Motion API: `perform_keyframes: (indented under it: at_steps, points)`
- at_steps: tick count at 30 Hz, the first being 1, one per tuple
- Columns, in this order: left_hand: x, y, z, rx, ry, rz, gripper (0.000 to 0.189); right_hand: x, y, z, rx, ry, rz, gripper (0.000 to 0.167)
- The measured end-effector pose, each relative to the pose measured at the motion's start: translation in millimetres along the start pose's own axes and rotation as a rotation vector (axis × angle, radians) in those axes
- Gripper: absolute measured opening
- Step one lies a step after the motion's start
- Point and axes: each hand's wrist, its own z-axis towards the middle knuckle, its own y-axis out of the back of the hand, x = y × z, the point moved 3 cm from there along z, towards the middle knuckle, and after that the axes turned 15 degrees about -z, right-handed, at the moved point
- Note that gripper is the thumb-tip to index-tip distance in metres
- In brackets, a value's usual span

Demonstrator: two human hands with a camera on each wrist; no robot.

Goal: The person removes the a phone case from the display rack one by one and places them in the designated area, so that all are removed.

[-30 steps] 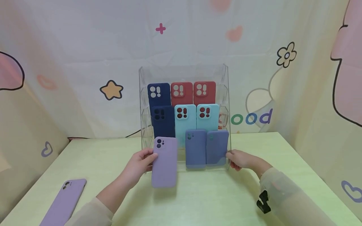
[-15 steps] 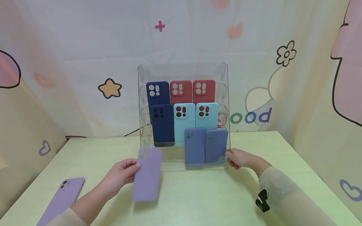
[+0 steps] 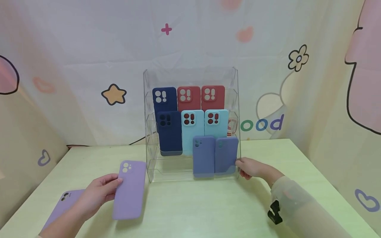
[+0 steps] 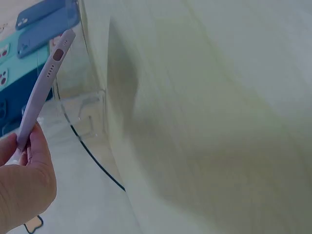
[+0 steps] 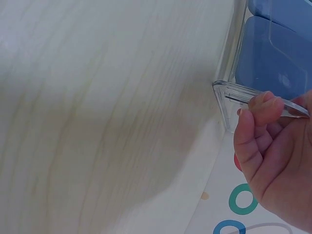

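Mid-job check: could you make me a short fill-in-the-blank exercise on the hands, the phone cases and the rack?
1. The left hand holds a ____ phone case.
2. In the head view, the right hand grips the ____ side of the clear display rack.
3. The two red phone cases stand one row behind the two ____ cases.
4. In the head view, ____ cases are visible standing in the rack.

Missing words: purple; right; light blue; eight.
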Motion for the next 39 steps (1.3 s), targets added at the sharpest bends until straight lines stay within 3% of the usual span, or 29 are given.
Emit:
perform_keyframes:
  at_steps: [13,17,26,34,39]
  points:
    - [10.3,53.4,-14.7,-0.098,0.050,0.080,0.038,-2.9,0.6,0.7,0.001,-0.012,-0.008,0.034]
    - [14.0,65.9,-16.6,-0.115,0.052,0.091,0.027,-3.6,-0.1,0.1,-0.005,-0.007,-0.002,0.034]
    - [18.1,79.2,-21.3,-0.082,0.082,0.128,0.044,-4.7,-1.4,-1.6,-0.006,-0.009,0.006,0.033]
    - [21.0,91.9,-24.7,0.002,0.056,0.158,0.035,-4.8,-0.1,-0.1,0.003,-0.007,0.002,0.036]
    - [23.6,104.1,-25.2,0.004,0.075,0.196,0.044,-4.8,-0.9,2.5,-0.003,0.008,-0.003,0.038]
